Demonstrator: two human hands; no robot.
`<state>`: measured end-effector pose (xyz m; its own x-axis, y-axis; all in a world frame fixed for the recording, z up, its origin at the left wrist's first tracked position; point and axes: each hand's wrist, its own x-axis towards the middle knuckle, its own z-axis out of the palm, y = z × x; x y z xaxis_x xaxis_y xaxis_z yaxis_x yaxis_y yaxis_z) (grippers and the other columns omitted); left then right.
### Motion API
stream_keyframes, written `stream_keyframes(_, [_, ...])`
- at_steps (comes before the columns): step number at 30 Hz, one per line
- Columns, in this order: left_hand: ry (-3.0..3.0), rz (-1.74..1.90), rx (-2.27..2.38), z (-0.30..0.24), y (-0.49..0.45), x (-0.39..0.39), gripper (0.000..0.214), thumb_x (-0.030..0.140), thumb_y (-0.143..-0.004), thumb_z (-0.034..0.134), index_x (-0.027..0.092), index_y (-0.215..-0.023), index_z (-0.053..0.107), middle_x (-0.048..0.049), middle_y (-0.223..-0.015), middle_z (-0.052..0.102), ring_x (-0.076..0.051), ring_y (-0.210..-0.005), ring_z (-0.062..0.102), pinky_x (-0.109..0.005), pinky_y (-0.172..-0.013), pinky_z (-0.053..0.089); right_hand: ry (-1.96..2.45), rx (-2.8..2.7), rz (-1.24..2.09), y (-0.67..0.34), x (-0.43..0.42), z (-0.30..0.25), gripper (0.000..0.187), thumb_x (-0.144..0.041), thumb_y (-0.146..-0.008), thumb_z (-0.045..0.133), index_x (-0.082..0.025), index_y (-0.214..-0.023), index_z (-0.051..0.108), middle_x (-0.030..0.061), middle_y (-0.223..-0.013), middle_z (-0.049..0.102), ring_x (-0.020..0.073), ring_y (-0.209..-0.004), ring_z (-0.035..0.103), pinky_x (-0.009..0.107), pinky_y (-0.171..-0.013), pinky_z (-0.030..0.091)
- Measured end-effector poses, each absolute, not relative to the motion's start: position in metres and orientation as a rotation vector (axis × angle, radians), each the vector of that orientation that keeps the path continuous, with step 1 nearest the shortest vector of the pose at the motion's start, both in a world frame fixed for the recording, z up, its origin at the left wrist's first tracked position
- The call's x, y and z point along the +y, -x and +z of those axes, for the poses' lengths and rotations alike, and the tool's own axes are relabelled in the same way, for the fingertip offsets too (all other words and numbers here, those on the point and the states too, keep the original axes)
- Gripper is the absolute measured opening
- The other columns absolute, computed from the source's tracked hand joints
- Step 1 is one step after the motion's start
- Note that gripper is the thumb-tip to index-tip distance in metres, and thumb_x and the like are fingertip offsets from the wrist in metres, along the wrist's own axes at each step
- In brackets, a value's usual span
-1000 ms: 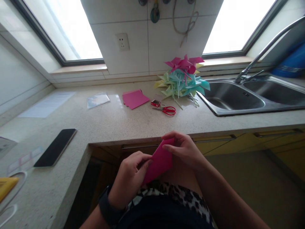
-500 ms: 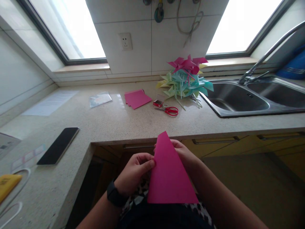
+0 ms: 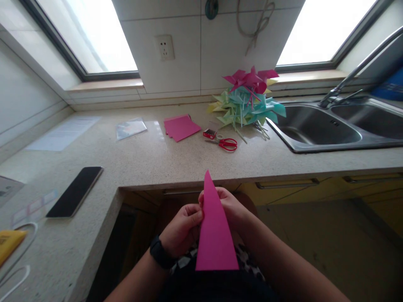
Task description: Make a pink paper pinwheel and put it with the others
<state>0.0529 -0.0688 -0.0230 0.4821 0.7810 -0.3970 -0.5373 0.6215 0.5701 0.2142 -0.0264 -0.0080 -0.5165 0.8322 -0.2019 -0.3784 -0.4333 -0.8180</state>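
A sheet of magenta paper (image 3: pixel 214 239), bent so that it tapers to a point at the top, is held upright in front of my body below the counter edge. My left hand (image 3: pixel 186 224) pinches its left edge, with the thumb on the near face. Behind the right side of the paper is my right hand (image 3: pixel 229 205), its fingers curled round the back and partly hidden by the sheet. On the counter beyond lie red-handled scissors (image 3: pixel 227 144), a small red box (image 3: pixel 209 134) and several loose magenta sheets (image 3: pixel 181 127).
Paper pinwheels (image 3: pixel 248 100) in magenta, blue and yellow are heaped beside the steel sink (image 3: pixel 315 126). To the left are a black phone (image 3: pixel 75 192), a clear packet (image 3: pixel 131 128), a white printed sheet (image 3: pixel 64 133) and a yellow object (image 3: pixel 11 245) with a white cable.
The magenta sheet has turned and now appears narrower, with its tip more pointed. My right hand has shifted slightly left, closer to my left hand. The view has tilted down a little.
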Motion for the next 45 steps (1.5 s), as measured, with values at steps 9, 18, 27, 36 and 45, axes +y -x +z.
stream_keyframes(9, [-0.472, 0.813, 0.824, -0.021, -0.047, -0.063, 0.024, 0.027, -0.074, 0.087, 0.012, -0.089, 0.076, -0.0062, -0.079, 0.074, -0.012, -0.065, 0.068, -0.023, -0.067, 0.056, 0.770, -0.911, 1.950, -0.213, -0.025, -0.019, 0.030, -0.041, -0.073, 0.085, -0.016, -0.076, 0.067, -0.0024, -0.066, 0.061, 0.0081, -0.054, 0.051, 0.021, -0.052, 0.041])
stream_keyframes(18, [-0.505, 0.989, 0.892, 0.002, -0.042, -0.072, 0.051, 0.056, -0.075, 0.077, 0.017, -0.106, 0.075, -0.0126, -0.097, 0.077, -0.030, -0.091, 0.073, -0.041, -0.079, 0.060, 0.872, -0.916, 1.816, -0.215, -0.015, -0.022, 0.031, -0.043, -0.077, 0.080, -0.017, -0.075, 0.063, -0.0018, -0.064, 0.060, 0.0112, -0.055, 0.052, 0.025, -0.053, 0.043])
stream_keyframes(27, [-0.902, 1.043, 1.082, -0.016, -0.038, -0.078, 0.062, 0.050, -0.061, 0.090, 0.013, -0.109, 0.074, -0.0127, -0.100, 0.076, -0.029, -0.090, 0.070, -0.034, -0.078, 0.054, 0.995, -0.918, 1.636, -0.213, -0.008, -0.023, 0.029, -0.043, -0.075, 0.082, -0.016, -0.076, 0.070, 0.0004, -0.069, 0.065, 0.0127, -0.064, 0.056, 0.026, -0.063, 0.044])
stream_keyframes(36, [-0.895, 1.134, 1.367, -0.018, -0.051, -0.067, 0.049, 0.027, -0.065, 0.090, 0.018, -0.109, 0.072, -0.0028, -0.098, 0.076, -0.019, -0.087, 0.066, -0.028, -0.080, 0.050, 1.051, -0.855, 1.647, -0.204, -0.009, -0.009, 0.032, -0.044, -0.069, 0.085, -0.016, -0.076, 0.071, 0.0019, -0.071, 0.069, 0.0128, -0.063, 0.060, 0.028, -0.064, 0.048])
stream_keyframes(45, [-0.728, 1.159, 1.293, -0.016, -0.059, -0.063, 0.035, 0.031, -0.068, 0.088, 0.013, -0.095, 0.075, -0.0023, -0.080, 0.073, -0.013, -0.065, 0.062, -0.026, -0.065, 0.049, 1.062, -0.774, 1.615, -0.201, -0.001, -0.009, 0.033, -0.041, -0.063, 0.088, -0.016, -0.073, 0.069, 0.0003, -0.066, 0.068, 0.0114, -0.059, 0.058, 0.027, -0.060, 0.046])
